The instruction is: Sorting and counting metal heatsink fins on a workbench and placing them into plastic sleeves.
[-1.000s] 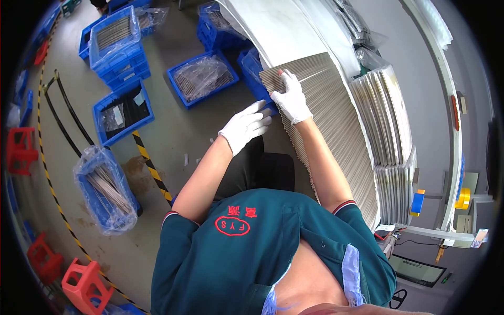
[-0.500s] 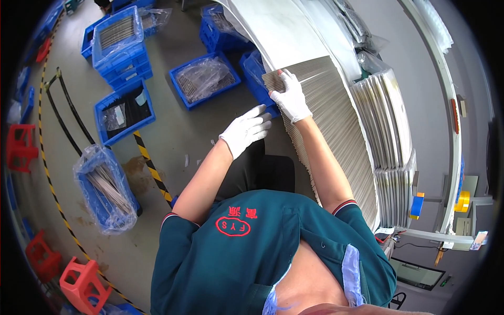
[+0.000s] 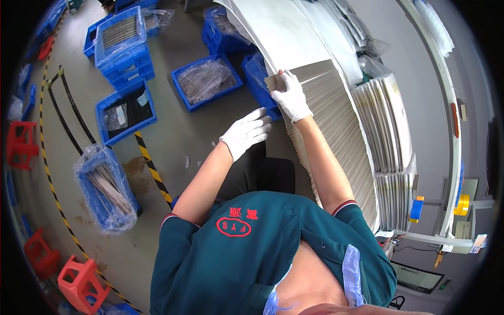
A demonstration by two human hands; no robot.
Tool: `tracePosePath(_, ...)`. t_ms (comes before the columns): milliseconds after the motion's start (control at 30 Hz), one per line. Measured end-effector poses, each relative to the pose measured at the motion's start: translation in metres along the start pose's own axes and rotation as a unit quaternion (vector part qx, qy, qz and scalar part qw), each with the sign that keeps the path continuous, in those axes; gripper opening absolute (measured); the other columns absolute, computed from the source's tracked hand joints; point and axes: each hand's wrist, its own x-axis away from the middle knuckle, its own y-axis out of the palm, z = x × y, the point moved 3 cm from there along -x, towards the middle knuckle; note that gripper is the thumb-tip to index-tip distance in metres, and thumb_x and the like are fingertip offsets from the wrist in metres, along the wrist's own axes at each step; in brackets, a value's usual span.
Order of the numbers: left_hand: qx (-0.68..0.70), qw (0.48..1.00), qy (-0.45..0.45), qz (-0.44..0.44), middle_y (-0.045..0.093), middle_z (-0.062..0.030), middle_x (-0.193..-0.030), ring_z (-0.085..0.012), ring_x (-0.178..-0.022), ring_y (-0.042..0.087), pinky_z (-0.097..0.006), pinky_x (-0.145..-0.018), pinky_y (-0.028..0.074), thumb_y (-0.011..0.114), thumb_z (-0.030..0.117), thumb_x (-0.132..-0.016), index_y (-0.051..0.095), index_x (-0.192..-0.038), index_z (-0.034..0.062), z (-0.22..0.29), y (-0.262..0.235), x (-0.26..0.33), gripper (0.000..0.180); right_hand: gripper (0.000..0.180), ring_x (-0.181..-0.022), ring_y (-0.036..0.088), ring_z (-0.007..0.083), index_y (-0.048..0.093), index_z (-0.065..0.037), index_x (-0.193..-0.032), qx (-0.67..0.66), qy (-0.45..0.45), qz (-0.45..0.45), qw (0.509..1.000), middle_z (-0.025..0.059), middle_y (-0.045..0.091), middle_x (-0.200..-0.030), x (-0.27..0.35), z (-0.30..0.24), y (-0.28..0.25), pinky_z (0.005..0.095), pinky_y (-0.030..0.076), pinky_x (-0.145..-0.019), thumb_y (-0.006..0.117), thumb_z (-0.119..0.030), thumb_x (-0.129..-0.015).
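Note:
Long thin grey-brown metal strips (image 3: 336, 126) lie side by side in a wide row on the white-covered table to my right. My right hand (image 3: 294, 100), in a white glove, rests at the row's far left end. Its thumb and forefinger are spread apart against the strip ends, with bare fingertips showing; the other fingers are partly hidden. No strip is visibly lifted. My left hand (image 3: 245, 134), also white-gloved, hovers left of the table edge above my dark-trousered leg. Its fingers are stretched out, and it holds nothing.
Beyond my hands, a blue crate (image 3: 207, 81) holds plastic-wrapped strips. Other blue crates (image 3: 126, 110) and a lined bin of rods (image 3: 107, 189) stand on the left floor. Wrapped strip bundles (image 3: 386, 121) line the table's right side. A red stool (image 3: 81, 286) stands lower left.
The view has shifted very slightly. Both hands keep nearly the same place and pose, and the strips look unchanged.

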Motion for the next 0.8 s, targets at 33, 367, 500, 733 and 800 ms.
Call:
tracePosePath(33,0.0,1.0,0.0,-0.001,0.048,-0.0129,-0.129,-0.0269,-0.112,0.052,-0.037,-0.092,0.045,0.034,0.01,-0.095,0.036,-0.135,0.0062,0.0,-0.001,0.0,0.04,0.066,-0.114,0.045,0.0389,0.051,0.001,-0.121,-0.006,-0.005,0.0,1.0,0.0258,0.047,-0.124,-0.001,0.001,0.0,0.0405,0.037,-0.099,0.065,-0.026,-0.063)
tracePosePath(367,0.007,1.0,0.006,-0.026,0.047,-0.0134,-0.131,-0.0271,-0.114,0.05,-0.038,-0.094,0.044,0.033,0.011,-0.096,0.035,-0.135,0.0063,-0.001,-0.003,0.002,0.04,0.063,-0.112,0.047,0.0382,0.052,0.002,-0.12,0.019,-0.014,0.011,1.0,0.0252,0.05,-0.121,-0.005,-0.007,0.001,0.0397,0.038,-0.098,0.063,-0.021,-0.062)
tracePosePath(500,0.047,0.996,0.01,-0.071,0.047,-0.0132,-0.13,-0.0273,-0.113,0.051,-0.038,-0.094,0.044,0.033,0.011,-0.096,0.036,-0.135,0.0065,-0.001,-0.01,0.002,0.04,0.064,-0.111,0.047,0.0372,0.053,0.002,-0.119,0.006,-0.013,0.015,1.0,0.0246,0.051,-0.12,-0.006,-0.002,0.004,0.0401,0.038,-0.097,0.066,-0.025,-0.062)
tracePosePath(733,0.007,0.999,0.016,-0.028,0.047,-0.0133,-0.13,-0.0272,-0.114,0.051,-0.038,-0.094,0.043,0.032,0.01,-0.095,0.035,-0.135,0.0064,0.0,-0.01,0.006,0.04,0.063,-0.109,0.048,0.0367,0.053,0.004,-0.117,0.039,-0.024,0.029,0.999,0.0241,0.052,-0.118,-0.008,-0.009,0.005,0.0396,0.039,-0.095,0.062,-0.023,-0.062)
tracePosePath(800,0.054,0.996,0.009,-0.074,0.045,-0.0134,-0.131,-0.0269,-0.116,0.049,-0.038,-0.096,0.042,0.032,0.01,-0.095,0.034,-0.135,0.0064,-0.001,-0.013,0.005,0.04,0.062,-0.108,0.049,0.0368,0.053,0.004,-0.117,0.037,-0.023,0.026,0.999,0.0243,0.052,-0.118,-0.008,-0.012,0.005,0.0394,0.04,-0.094,0.062,-0.023,-0.062)
